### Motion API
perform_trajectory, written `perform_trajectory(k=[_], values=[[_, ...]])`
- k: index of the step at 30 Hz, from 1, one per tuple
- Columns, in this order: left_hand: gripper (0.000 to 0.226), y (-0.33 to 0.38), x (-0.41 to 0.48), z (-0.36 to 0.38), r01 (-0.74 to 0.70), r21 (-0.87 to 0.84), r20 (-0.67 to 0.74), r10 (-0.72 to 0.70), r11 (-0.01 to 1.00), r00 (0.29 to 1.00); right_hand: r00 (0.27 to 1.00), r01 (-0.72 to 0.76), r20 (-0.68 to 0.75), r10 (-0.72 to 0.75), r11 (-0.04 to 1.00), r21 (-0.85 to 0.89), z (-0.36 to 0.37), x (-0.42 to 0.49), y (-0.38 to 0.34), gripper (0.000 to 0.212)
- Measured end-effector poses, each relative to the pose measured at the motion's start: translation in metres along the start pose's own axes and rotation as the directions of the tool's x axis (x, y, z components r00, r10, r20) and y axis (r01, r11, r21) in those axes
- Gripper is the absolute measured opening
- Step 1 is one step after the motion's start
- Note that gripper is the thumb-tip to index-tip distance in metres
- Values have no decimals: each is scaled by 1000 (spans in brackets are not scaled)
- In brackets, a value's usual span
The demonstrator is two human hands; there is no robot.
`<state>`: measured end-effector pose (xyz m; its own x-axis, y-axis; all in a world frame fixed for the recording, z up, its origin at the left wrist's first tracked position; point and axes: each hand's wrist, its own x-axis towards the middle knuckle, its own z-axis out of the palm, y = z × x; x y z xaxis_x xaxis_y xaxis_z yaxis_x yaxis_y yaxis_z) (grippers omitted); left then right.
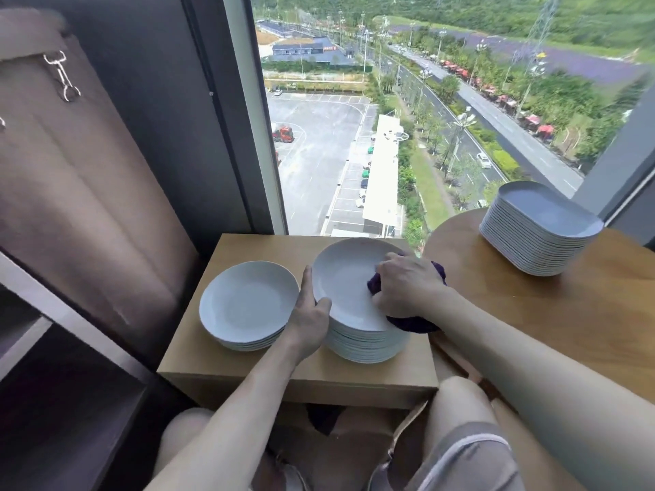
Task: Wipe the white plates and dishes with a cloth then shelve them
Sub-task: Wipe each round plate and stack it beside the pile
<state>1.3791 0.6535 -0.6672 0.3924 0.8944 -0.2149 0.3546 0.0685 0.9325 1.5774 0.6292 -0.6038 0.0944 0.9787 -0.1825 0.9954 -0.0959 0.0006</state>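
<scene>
Head view: a round white top plate (342, 278) is being wiped. A dark purple cloth (411, 323) is bunched in the curled fingers of the right hand (407, 283) and pressed onto the plate's right side. The rim is gripped by the left hand (312, 315), thumb on top.

The top plate sits on the taller stack of round white plates (368, 349) on the light wooden surface (248, 370), with a lower stack of round white plates (248, 306) just beside it. A pile of white rectangular dishes (538, 239) waits on the round wooden surface (531, 320).

No crockery is seen in the dark shelf unit (53, 366), so shelving is judged not yet begun. Which stack is already wiped cannot be told.
</scene>
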Motion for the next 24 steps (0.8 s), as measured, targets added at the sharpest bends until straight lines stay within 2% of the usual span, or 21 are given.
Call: perform_trajectory(k=[3, 6, 8, 10, 12, 18, 21, 24], values=[[79, -2, -2, -5, 16, -30, 31, -15, 999, 999, 989, 76, 116, -89, 991, 110, -3, -11, 0, 17], [78, -5, 0, -13, 31, -77, 48, -27, 997, 998, 963, 137, 183, -196, 946, 293, -6, -11, -8, 3], [79, -8, 2, -16, 39, -103, 63, -33, 994, 997, 962, 137, 154, -224, 889, 436, -3, -7, -19, 4], [80, -7, 2, -16, 42, -135, 86, -30, 990, 996, 974, 158, 59, -220, 837, 524, 4, -2, -32, 30], [80, -4, 2, -16, 48, -169, 102, -31, 984, 994, 977, 205, -49, -209, 842, 499, 13, 7, -43, 42], [72, -2, 2, -12, 10, -173, 72, 3, 985, 997, 956, 246, -231, -182, 926, 286, 23, 34, -50, 45], [77, 5, 0, -10, 17, -135, 52, -10, 991, 999, 966, 187, -217, -140, 959, 214, 18, 48, -44, 48], [85, 7, -2, -10, 85, -129, 51, -79, 988, 996, 988, 118, -129, -90, 966, 229, 9, 55, -22, 55]])
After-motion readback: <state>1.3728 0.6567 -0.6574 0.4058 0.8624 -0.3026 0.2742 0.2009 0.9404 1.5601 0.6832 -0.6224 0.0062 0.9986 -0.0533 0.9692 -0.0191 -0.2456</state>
